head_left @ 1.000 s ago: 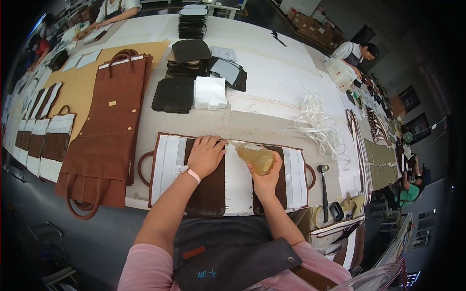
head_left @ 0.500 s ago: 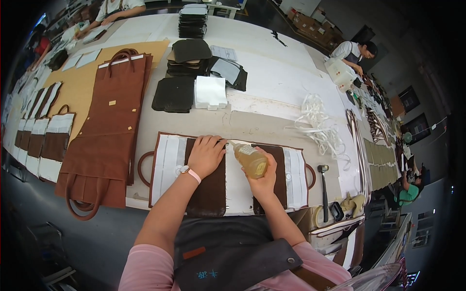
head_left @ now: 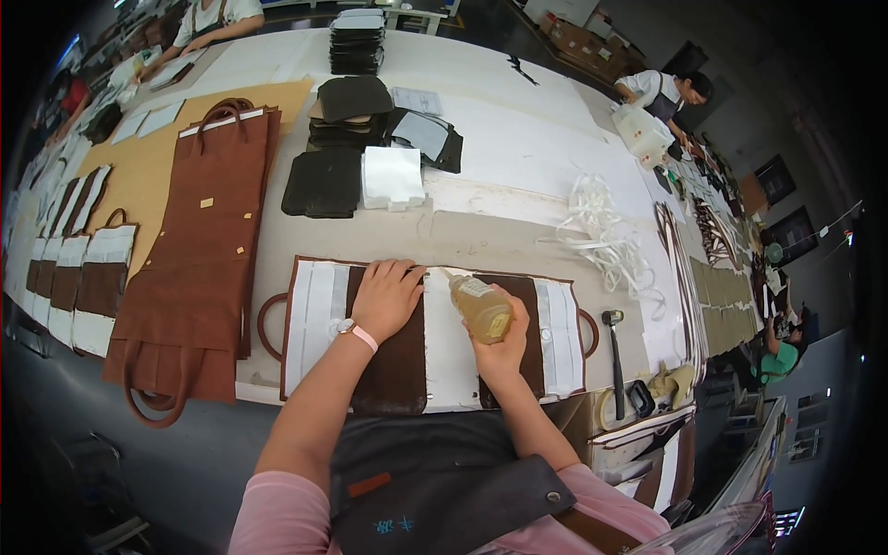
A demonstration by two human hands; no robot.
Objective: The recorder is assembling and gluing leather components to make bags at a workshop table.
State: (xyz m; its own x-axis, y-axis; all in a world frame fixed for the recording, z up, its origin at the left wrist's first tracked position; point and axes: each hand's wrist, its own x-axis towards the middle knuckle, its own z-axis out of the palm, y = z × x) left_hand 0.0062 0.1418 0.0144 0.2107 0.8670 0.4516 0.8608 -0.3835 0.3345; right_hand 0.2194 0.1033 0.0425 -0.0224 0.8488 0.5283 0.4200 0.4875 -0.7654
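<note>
An opened-out brown bag panel [head_left: 387, 381] with white lining strips and a handle at each end lies flat before me. My left hand [head_left: 388, 294] rests on its left brown section, fingers stretched out and fingertips by the far edge. In my right hand [head_left: 504, 347] is a squeeze bottle [head_left: 479, 303] of yellowish liquid, gripped round its body. It tilts so that its narrow nozzle points at the far end of the white middle strip [head_left: 450, 361], close to my left fingertips. Whether the nozzle tip touches the strip I cannot tell.
A hammer [head_left: 615, 365] lies to the right, below tangled white strips [head_left: 597, 231]. Beyond the panel are stacked dark pieces [head_left: 324, 180] and white pieces [head_left: 393, 176]. Large brown bag pieces [head_left: 199, 240] lie at left. Other people work around the table.
The bottle's nozzle has shifted slightly right along the far edge, away from my left fingertips. My left hand keeps its place on the panel. The whole view has moved a little.
</note>
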